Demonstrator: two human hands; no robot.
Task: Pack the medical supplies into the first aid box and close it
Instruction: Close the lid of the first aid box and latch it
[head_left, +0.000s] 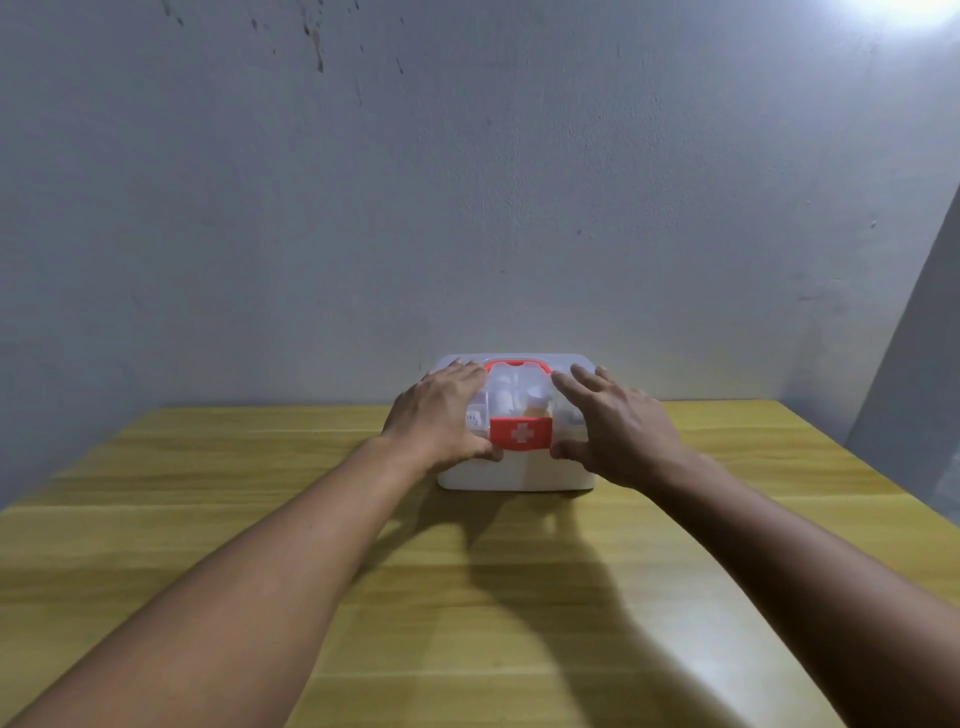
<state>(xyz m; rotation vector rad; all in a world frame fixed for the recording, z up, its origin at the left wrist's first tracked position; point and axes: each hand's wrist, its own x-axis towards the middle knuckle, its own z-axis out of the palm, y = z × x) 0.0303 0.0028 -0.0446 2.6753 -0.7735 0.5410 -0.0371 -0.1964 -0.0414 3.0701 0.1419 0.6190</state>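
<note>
The white first aid box (519, 475) stands at the far middle of the table, against the wall. Its clear lid (519, 387) is down, with a red handle (517, 364) on top and a red latch (520, 433) with a white cross at the front. White bottles and packets show dimly through the lid. My left hand (441, 413) lies flat on the left half of the lid, thumb at the front edge beside the latch. My right hand (621, 423) lies on the right half, fingers spread, thumb at the front edge.
The yellow wooden table (467, 597) stretches from the box toward me, crossed by my forearms and their shadows. A grey wall (467, 208) rises right behind the box. The table's right edge (872, 473) falls off to a grey floor.
</note>
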